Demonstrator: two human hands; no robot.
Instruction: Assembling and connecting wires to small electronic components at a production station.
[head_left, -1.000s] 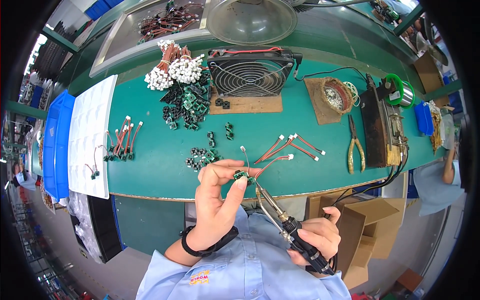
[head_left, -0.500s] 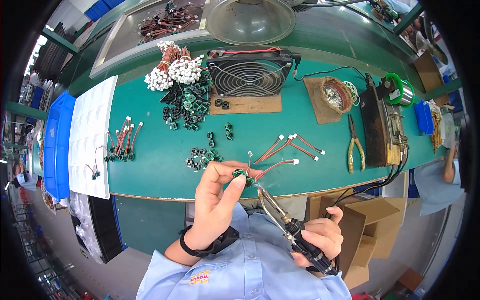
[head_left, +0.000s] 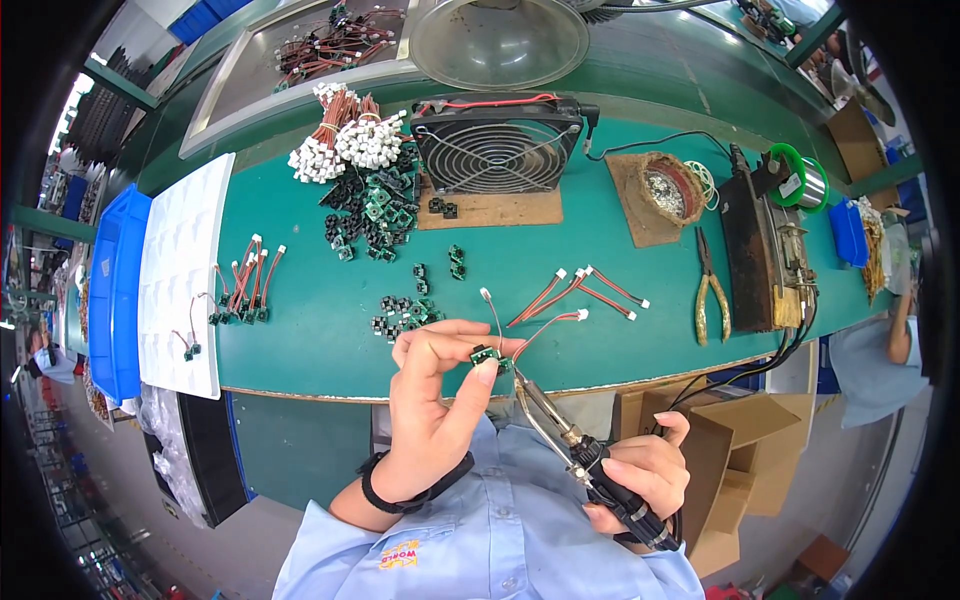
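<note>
Between thumb and fingers, my left hand (head_left: 440, 385) pinches a small green circuit board (head_left: 484, 355) over the bench's front edge. Red and black wires with white plugs run up from it, one plug (head_left: 582, 314) to the right. My right hand (head_left: 645, 475) grips a black soldering iron (head_left: 612, 490) with a thin feed tube along its shaft. Its tip is at the board, by my left fingertips; whether they touch is too small to tell. Loose wire leads (head_left: 575, 290) with white plugs lie just beyond. Several small boards (head_left: 402, 318) sit left of them.
A black fan (head_left: 500, 150) stands at the back beside a heap of boards (head_left: 378, 215) and bundled leads (head_left: 345, 130). On the right are pliers (head_left: 712, 300), a tip-cleaning pot (head_left: 672, 192), a solder spool (head_left: 803, 182) and a dark metal unit (head_left: 750, 250). A white tray (head_left: 180, 290) lies left.
My left hand has turned the board slightly, and its attached plugs have swung a little left. The soldering iron stays almost in place at the board.
</note>
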